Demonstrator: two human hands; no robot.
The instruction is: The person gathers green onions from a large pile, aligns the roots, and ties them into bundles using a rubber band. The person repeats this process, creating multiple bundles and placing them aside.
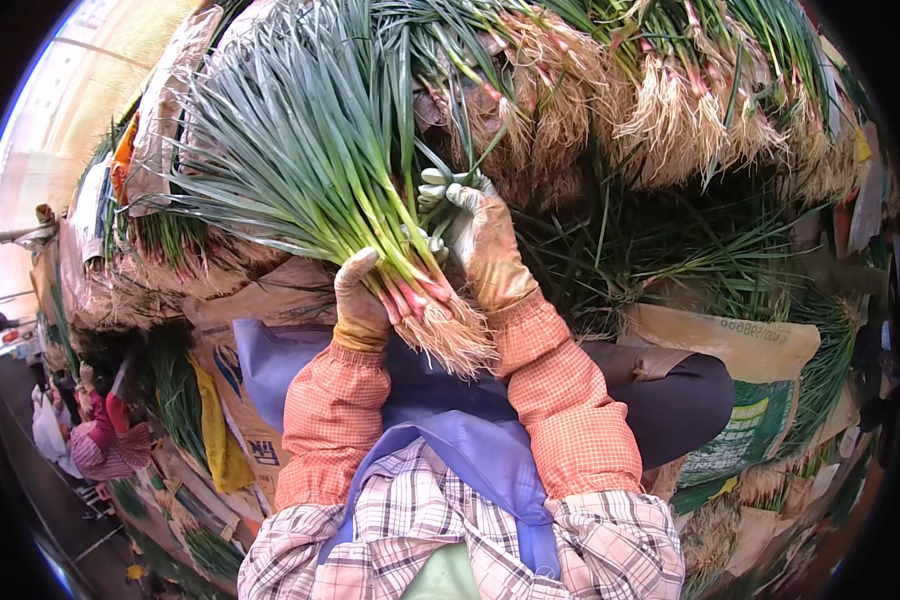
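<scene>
A bunch of green onions (385,235) with long green leaves, pinkish-white bases and pale stringy roots is tilted in front of me, roots toward my lap. My left hand (360,300), in a soiled work glove, is closed around its lower stems, thumb on the near side. Pale gloved fingertips show at the bunch's right edge. Just right of the stems is my gloved right hand (485,240), its fingers curled and pinched together. Thin green leaves meet at those fingers, and one appears to be caught between them. Orange checked sleeve covers (565,410) wrap both forearms.
More green onions (670,100) are heaped along the far side, roots hanging toward me. Loose leaves (660,245) lie below them. A printed sack (760,380) is at my right, a yellow cloth (220,425) at my left. Another person (105,430) is at the far left.
</scene>
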